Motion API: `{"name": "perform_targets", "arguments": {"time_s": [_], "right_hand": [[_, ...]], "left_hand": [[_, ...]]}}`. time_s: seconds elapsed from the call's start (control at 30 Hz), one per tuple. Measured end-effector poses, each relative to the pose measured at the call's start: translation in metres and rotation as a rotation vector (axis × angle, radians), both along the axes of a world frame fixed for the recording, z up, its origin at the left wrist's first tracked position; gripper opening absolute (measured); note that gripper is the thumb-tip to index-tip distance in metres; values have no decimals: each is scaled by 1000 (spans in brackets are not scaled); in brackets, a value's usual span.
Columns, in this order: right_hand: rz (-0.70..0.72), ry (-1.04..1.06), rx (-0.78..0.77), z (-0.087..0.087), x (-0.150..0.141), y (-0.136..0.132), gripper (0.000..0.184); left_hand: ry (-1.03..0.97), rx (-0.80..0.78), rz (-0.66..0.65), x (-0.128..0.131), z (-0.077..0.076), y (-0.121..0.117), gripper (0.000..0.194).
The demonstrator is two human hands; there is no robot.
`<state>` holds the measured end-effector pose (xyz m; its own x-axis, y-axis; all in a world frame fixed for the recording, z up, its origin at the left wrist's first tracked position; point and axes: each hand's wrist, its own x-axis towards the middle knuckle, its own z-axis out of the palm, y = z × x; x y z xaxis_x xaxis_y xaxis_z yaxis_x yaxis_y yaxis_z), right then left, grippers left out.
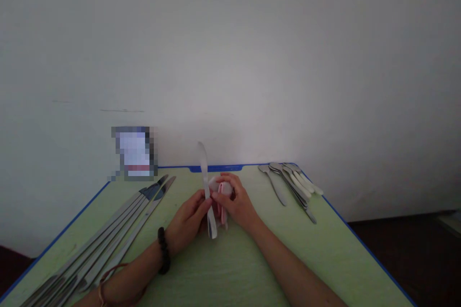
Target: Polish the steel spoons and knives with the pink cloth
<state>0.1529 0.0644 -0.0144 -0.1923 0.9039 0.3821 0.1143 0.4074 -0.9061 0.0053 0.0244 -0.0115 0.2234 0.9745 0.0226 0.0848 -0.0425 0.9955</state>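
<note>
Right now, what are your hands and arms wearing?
My left hand has a black beaded bracelet at the wrist, and a thin reddish cord loops farther up that forearm. My right hand is bare, with no bracelet or glove. No sleeves show.

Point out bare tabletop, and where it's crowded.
Bare table: right of the right forearm, nearer than the spoons; between it and the left forearm; narrowly, between right hand and spoons. Crowded: the left side, with knives, and the middle, where left hand holds a utensil beside pink cloth.
</note>
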Motion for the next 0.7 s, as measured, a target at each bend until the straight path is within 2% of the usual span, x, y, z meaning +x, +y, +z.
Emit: {"name": "perform_targets", "arguments": {"time_s": [0.2,0.43,0.6,0.7], "right_hand": [[87,19,-31,5,0,-1,15],[79,0,-68,5,1,-1,14],[128,-61,-88,5,2,-2,12],[163,-122,-49,7,1,-5,11]], "left_hand": [[17,79,16,2,3,0,38],[-7,96,73,3,9,0,35],[-10,108,155,0,8,1,34],[37,124,159,-2,7,2,32]]}}
